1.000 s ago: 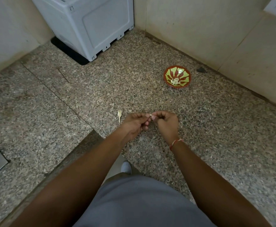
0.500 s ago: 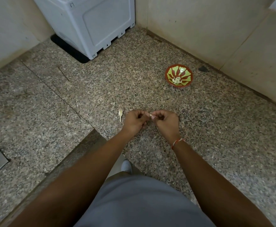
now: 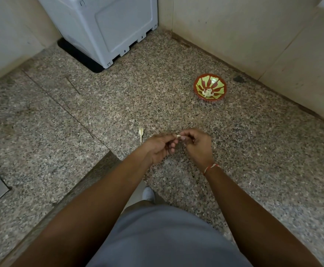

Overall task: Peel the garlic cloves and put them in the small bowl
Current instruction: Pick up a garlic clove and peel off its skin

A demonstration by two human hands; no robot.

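Left hand (image 3: 160, 147) now rolled palm-up, both hands' fingers pinching garlic clove (image 3: 178, 135), peel scrap (image 3: 141, 132) beside, bowl (image 3: 209, 87) beyond.

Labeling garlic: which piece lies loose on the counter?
The pale garlic piece beside the left hand, alone on the counter; the others sit in the bowl or between both hands.

Both bare forearms reach forward from the lower edge toward 12 o'clock and converge near the centre. The left hand (image 3: 158, 146) is turned palm up, its fingers (image 3: 171, 149) loosely curled, thumb and forefinger pinching toward 3 o'clock. The right hand (image 3: 196, 144) faces it knuckles up, fingers curled inward, its fingertips meeting the left's. A red-and-white thread (image 3: 211, 168) circles the right wrist.
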